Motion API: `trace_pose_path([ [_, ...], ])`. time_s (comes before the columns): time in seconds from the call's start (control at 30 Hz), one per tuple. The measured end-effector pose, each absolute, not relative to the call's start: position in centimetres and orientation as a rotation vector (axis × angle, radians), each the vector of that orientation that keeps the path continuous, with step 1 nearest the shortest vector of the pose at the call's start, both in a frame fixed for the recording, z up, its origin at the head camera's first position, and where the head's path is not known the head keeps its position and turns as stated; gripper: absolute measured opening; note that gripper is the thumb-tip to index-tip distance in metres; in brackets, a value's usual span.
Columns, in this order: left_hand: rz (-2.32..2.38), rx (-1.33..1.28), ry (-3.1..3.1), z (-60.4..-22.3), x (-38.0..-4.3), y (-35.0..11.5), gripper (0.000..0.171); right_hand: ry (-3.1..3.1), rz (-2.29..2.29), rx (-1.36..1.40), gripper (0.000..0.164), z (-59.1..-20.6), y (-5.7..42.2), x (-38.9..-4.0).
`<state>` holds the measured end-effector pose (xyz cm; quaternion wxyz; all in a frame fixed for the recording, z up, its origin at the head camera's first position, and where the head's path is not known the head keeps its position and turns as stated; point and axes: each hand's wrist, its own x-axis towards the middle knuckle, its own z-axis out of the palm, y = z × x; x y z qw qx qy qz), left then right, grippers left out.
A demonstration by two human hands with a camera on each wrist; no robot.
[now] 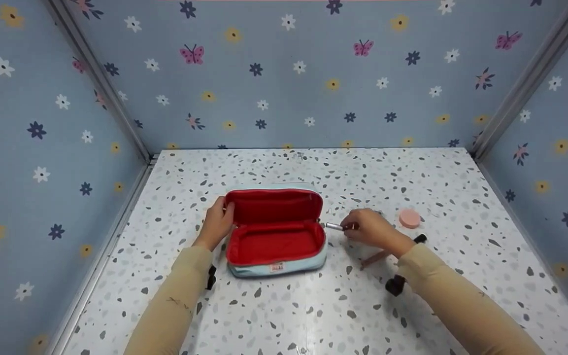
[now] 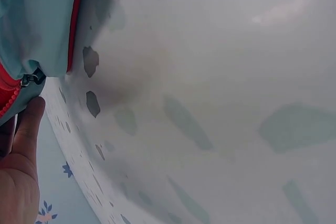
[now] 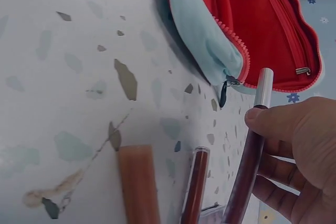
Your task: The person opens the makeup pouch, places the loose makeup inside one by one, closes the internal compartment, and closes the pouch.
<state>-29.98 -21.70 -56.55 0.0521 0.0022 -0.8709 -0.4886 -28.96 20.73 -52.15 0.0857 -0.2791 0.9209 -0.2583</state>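
The right hand (image 1: pixel 375 229) pinches a slim, dark, silver-ended tube (image 1: pixel 334 226), long axis pointing left toward the open, red-lined, pale-blue fabric pouch (image 1: pixel 293 267); the left hand (image 1: pixel 215 224) grips its lid (image 1: pixel 274 209).

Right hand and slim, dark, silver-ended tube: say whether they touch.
Touching. In the right wrist view, the right hand grips the tube between thumb and fingers.
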Motion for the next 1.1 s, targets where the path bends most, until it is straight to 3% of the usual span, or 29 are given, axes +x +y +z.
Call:
trace_pose_path([
  [0.4, -1.48, -0.015, -2.627, -56.6, -30.1, -21.0, 0.024, 2.783, -0.776, -0.898, 0.012, -50.9, 19.8, -29.6],
  [1.1, -1.514, -0.037, -2.638, -56.3, -29.9, -20.9, 0.029, 2.759, -0.853, -0.962, 0.016, -49.7, 17.0, -30.1],
])
